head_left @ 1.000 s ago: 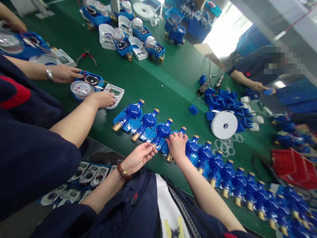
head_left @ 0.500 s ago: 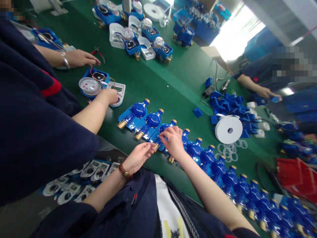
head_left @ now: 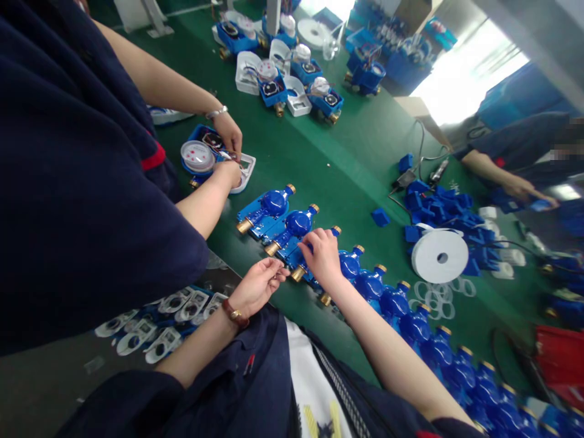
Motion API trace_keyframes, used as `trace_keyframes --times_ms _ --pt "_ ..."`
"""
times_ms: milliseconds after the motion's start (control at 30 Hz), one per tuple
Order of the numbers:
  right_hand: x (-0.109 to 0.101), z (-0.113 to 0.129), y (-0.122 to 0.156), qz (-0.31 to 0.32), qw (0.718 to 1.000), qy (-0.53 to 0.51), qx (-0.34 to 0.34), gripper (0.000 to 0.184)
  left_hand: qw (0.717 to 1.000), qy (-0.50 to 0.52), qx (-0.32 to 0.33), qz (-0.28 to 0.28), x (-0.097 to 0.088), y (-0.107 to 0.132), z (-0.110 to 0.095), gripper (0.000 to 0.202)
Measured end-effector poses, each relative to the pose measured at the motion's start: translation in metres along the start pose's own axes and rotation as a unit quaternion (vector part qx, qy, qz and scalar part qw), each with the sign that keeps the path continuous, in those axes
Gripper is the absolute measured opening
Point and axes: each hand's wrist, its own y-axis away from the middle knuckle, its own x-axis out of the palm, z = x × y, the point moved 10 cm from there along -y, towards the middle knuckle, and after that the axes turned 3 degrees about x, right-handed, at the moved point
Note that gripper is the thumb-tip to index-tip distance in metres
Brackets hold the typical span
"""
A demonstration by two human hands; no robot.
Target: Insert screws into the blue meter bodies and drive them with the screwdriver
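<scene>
Blue-cased meter, beyond the left end of the meter-body row, is lying under a co-worker's hands. Row is running along the green table. Left hand is hanging near its close edge, fingertips nearly together; whether gripping anything, cannot tell. Right hand is curving over the row's third body; hold, cannot tell. White reel is lying beyond the row.

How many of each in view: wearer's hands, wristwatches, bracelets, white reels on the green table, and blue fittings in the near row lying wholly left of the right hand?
Wearer's hands: 2 (left hand, right hand)
Wristwatch: 1
Bracelet: 1
White reels: 2 (near reel, far reel)
Blue fittings: 2
Total: 8
</scene>
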Motion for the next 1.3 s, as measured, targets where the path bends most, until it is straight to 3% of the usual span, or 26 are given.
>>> trace_keyframes --times_ms 100,167,433,533,633,767,1000,1100,1167,1233,1300 --pt "-0.003 0.028 0.024 0.052 0.985 -0.156 -0.043 0.014 0.998 0.000 0.054 0.031 0.008 0.001 -0.007 0.017" --pt "0.001 0.036 0.035 0.087 0.977 -0.192 -0.040 0.010 0.996 -0.001 0.077 0.045 0.012 0.002 -0.009 0.023" --pt "0.011 0.020 0.028 0.138 0.959 -0.249 0.000 0.008 0.995 -0.036 0.074 0.058 0.018 -0.001 -0.001 0.028" --pt "0.012 -0.001 0.008 0.080 0.979 -0.184 0.025 0.014 0.995 -0.043 0.074 0.044 0.013 -0.002 -0.003 0.028" --pt "0.014 -0.027 -0.012 -0.001 0.998 -0.021 0.066 0.016 0.996 -0.056 0.068 0.029 0.006 -0.002 -0.003 0.028" --pt "0.036 -0.040 -0.026 0.012 0.992 0.110 0.053 0.021 0.997 -0.053 0.058 0.026 0.000 -0.001 -0.002 0.030" --pt "0.043 -0.039 -0.026 0.005 0.991 0.131 0.040 0.024 0.999 -0.012 0.032 0.021 -0.005 -0.007 -0.001 0.034" --pt "0.028 -0.032 -0.022 -0.024 0.992 0.114 0.057 0.030 0.999 -0.012 0.032 0.012 -0.007 -0.010 -0.002 0.035" --pt "0.013 -0.018 -0.015 -0.038 0.998 0.036 0.037 0.027 0.999 -0.025 0.040 0.010 -0.008 -0.011 -0.005 0.034" --pt "0.006 0.009 -0.005 0.006 0.995 -0.091 -0.035 0.021 0.998 -0.042 0.053 0.015 -0.008 -0.011 -0.010 0.033" --pt "0.003 0.038 0.006 0.087 0.970 -0.195 -0.113 0.020 0.996 -0.058 0.063 0.026 -0.006 -0.010 -0.014 0.033"
